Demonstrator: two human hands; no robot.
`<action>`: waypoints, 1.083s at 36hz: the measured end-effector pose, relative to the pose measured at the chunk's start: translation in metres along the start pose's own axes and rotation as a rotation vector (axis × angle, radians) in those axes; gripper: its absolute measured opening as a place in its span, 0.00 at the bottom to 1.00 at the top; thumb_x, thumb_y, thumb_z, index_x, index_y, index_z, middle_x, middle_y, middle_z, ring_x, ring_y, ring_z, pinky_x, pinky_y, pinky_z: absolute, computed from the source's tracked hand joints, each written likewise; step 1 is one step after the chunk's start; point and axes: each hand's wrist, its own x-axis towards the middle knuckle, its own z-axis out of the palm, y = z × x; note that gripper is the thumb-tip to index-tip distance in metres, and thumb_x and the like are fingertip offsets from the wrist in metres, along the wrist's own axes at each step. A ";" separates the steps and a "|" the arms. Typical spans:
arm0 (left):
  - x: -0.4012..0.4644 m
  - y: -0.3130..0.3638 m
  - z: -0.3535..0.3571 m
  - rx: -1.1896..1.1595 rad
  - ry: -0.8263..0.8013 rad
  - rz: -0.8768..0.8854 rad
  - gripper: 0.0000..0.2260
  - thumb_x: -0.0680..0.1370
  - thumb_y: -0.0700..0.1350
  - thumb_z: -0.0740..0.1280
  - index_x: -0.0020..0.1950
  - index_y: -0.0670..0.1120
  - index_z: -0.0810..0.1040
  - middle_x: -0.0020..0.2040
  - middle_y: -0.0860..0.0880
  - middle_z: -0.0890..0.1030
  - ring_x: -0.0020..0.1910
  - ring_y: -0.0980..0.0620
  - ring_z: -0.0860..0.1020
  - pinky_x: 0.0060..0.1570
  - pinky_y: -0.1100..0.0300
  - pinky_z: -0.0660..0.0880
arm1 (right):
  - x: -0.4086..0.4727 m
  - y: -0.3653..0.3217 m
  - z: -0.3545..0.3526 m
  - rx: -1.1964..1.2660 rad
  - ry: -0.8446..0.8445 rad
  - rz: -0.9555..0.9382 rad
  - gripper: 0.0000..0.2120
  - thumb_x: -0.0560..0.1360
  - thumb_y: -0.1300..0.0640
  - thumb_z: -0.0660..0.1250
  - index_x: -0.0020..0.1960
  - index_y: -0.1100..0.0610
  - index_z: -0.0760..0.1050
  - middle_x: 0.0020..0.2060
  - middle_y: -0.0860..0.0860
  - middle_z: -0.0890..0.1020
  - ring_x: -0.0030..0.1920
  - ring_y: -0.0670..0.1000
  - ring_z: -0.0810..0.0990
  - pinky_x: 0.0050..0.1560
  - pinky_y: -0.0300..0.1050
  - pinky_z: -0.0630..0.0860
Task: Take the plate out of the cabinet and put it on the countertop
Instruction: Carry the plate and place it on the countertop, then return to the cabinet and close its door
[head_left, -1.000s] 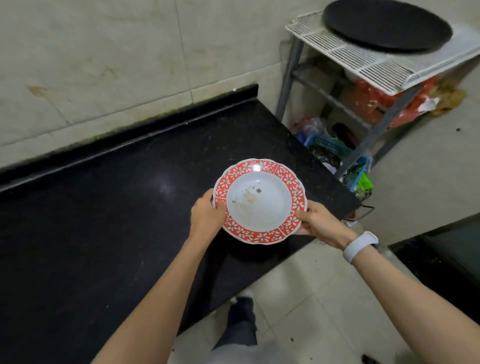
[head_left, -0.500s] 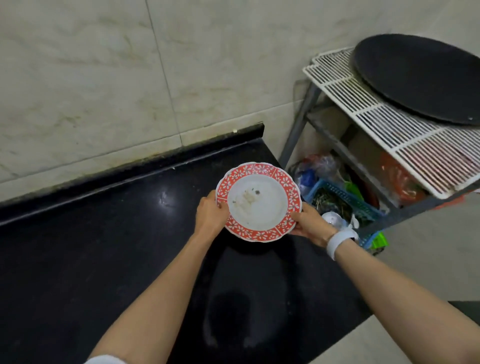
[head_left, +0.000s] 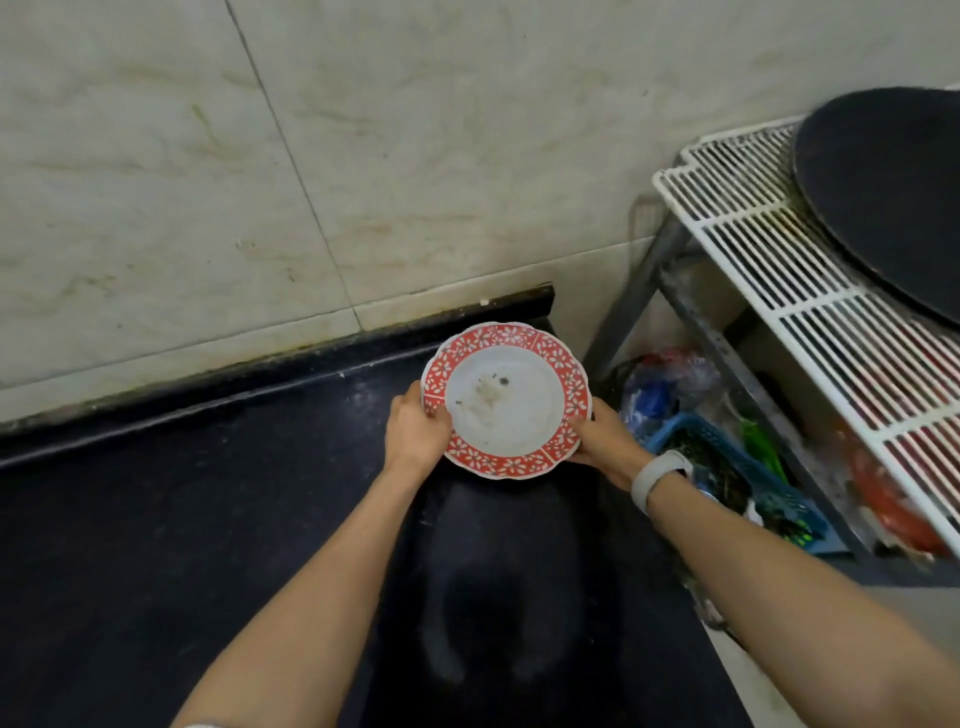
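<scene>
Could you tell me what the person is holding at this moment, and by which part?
Both hands hold the plate by its red patterned rim: left hand on the left edge, right hand on the lower right edge.

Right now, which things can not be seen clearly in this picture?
- Head view: whether the red-rimmed white plate touches the black stone countertop; the plate hides its own underside.
- Round black pan: cut by the right edge.
- Fingers of left hand and right hand: under the plate.

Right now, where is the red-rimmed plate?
In the head view, the red-rimmed plate is held between the left hand and right hand, over the black countertop's back right corner.
</scene>
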 end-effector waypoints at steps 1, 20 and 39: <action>0.002 0.001 0.000 0.004 -0.002 -0.001 0.15 0.75 0.44 0.61 0.61 0.43 0.72 0.59 0.38 0.77 0.58 0.40 0.75 0.50 0.54 0.72 | 0.003 -0.001 0.000 -0.003 0.002 -0.001 0.03 0.75 0.52 0.62 0.46 0.47 0.74 0.54 0.54 0.80 0.51 0.52 0.79 0.45 0.47 0.80; -0.080 -0.016 -0.004 -0.004 0.046 -0.055 0.27 0.77 0.45 0.63 0.73 0.43 0.59 0.73 0.40 0.62 0.71 0.43 0.64 0.70 0.51 0.63 | -0.050 0.038 0.025 0.197 0.264 0.080 0.20 0.78 0.59 0.52 0.69 0.59 0.60 0.59 0.61 0.74 0.54 0.57 0.75 0.55 0.50 0.72; -0.388 -0.198 -0.029 0.130 0.464 -0.353 0.20 0.72 0.50 0.56 0.60 0.44 0.76 0.59 0.44 0.79 0.58 0.41 0.75 0.58 0.48 0.73 | -0.251 0.179 0.171 -0.591 -0.457 -0.318 0.12 0.77 0.61 0.56 0.58 0.56 0.73 0.51 0.53 0.82 0.53 0.52 0.79 0.55 0.47 0.75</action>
